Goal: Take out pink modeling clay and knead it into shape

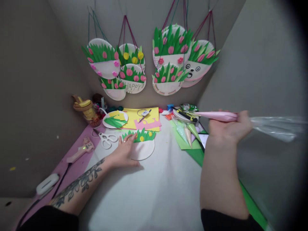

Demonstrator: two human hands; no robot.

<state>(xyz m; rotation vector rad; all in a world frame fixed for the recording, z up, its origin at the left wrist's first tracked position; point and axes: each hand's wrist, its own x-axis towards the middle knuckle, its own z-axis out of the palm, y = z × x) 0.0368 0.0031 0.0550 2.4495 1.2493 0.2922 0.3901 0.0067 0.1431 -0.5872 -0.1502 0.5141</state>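
My left hand (126,149) rests with spread fingers on the left side of a paper-plate basket (144,150), which lies on the white tabletop. Green paper grass (145,134) and yellow paper flowers (141,138) stick out of its top edge; the hand covers part of it. Raised at the right, my right hand (231,125) is closed around a piping bag (220,116) filled with pink. The bag's narrow tip points left, and its clear, loose end trails out to the right. The bag is apart from the plate.
White scissors (107,140) and a pink glue gun (81,150) lie at the left. Behind are a plate of green paper pieces (115,120) and yellow sheets (151,113). More filled piping bags (187,134) lie at the right. Finished plate baskets (168,88) hang on the wall.
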